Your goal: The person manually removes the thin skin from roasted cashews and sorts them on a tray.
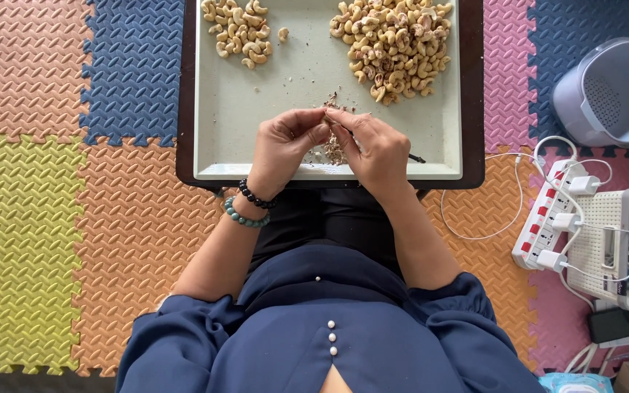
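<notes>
**Peeling a cashew over the tray**

Left hand [283,148] and right hand [374,149] meet at the fingertips, both pinched shut on one cashew [326,115] above the tray's [220,109] near edge. A thin dark tool shows under the right hand.

Judgement: best kept low over the husk scraps [334,149], scraping lightly so the kernel stays whole.

Cashew: pale, mostly hidden by fingers.
</notes>
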